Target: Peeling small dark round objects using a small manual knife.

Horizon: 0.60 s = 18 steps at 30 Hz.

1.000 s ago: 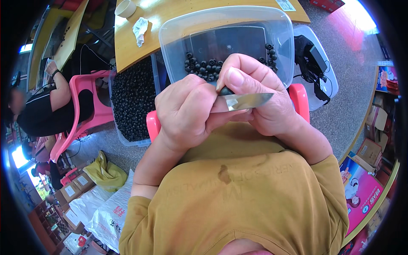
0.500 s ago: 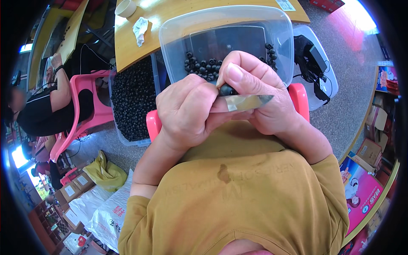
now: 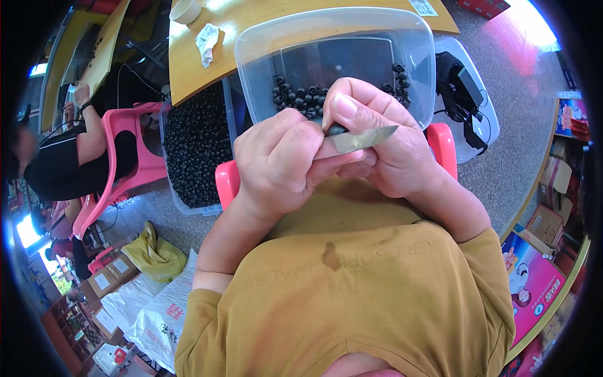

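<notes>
My left hand (image 3: 276, 157) is closed in a fist around a small knife (image 3: 365, 139); its handle is hidden by the fingers. The blade points right, its tip lying over the palm side of my right hand (image 3: 392, 147). Between that hand's thumb and forefinger a round black bead (image 3: 336, 129) is pinched, just above the blade and partly covered by it. Both hands meet in front of my chest, over the near edge of a clear plastic tub (image 3: 333, 22) that holds several loose black beads (image 3: 300, 99).
Left of the tub, a second bin (image 3: 200, 147) is full of black beads. A wooden table (image 3: 264, 16) carries a crumpled tissue (image 3: 207, 45) and a white cup (image 3: 185, 11). On the right, a pale tray (image 3: 483, 129) holds black cables. A person sits beyond a pink chair (image 3: 116, 151).
The knife blade has tilted, its tip now higher and farther left, and covers more of the bead. My left hand has shifted slightly right. The tub stays put.
</notes>
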Tool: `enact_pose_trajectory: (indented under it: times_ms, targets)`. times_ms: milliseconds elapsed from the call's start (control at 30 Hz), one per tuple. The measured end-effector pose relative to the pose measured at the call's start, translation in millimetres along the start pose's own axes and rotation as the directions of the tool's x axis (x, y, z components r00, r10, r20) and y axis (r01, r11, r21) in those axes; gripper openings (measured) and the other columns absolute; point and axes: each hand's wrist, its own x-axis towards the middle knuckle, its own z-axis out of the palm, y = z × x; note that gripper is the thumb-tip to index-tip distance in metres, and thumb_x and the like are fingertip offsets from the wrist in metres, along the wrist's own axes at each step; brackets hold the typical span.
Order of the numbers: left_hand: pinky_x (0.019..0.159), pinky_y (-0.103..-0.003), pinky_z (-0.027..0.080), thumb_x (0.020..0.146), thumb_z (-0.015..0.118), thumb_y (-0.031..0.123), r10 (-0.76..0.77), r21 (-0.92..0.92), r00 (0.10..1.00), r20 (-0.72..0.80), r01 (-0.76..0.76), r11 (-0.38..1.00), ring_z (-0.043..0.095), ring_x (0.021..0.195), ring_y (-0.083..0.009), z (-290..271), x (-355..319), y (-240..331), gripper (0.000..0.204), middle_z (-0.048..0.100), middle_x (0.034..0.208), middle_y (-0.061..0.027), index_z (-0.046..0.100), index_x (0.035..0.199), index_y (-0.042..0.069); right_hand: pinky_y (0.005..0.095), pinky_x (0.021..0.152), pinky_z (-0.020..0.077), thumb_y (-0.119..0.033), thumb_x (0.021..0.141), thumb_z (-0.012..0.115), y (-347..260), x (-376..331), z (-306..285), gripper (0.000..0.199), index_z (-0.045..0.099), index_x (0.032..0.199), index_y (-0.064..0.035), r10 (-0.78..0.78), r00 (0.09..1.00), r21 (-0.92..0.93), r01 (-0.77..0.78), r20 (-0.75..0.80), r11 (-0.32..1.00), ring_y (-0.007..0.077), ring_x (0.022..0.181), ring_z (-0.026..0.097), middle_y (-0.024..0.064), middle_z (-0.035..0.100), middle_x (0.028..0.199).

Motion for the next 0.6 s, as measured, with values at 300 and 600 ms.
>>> enact_pose_trajectory:
  times_ms: [300,600]
  targets:
    - [0.035,-0.029,0.034,0.063,0.071,0.017,-0.008,0.023,0.996,0.091,0.006,1.0,0.042,0.039,-0.0202,-7.0,-0.7,3.5,0.031,0.039,0.051,-0.0039,0.043,0.059,0.007,0.0175,0.039,0.0229,-0.029,0.089,0.05,-1.3,0.2,6.0,0.023,0.048,0.083,-0.007,0.0,0.999,-0.025,0.0,-0.034,1.0,0.0025,0.041,0.028,-0.005,0.038,0.054]
    - [0.037,-0.029,0.035,0.071,0.071,0.024,-0.113,-0.079,0.994,-0.013,0.111,0.991,0.045,0.042,-0.0202,-2.3,0.6,7.4,0.03,0.045,0.053,-0.0056,0.049,0.064,0.006,0.0172,0.04,0.0217,-0.028,0.09,0.049,2.4,1.9,1.2,0.021,0.047,0.084,-0.0076,-0.027,1.0,-0.011,0.027,0.002,1.0,0.0026,0.042,0.028,-0.0052,0.037,0.054]
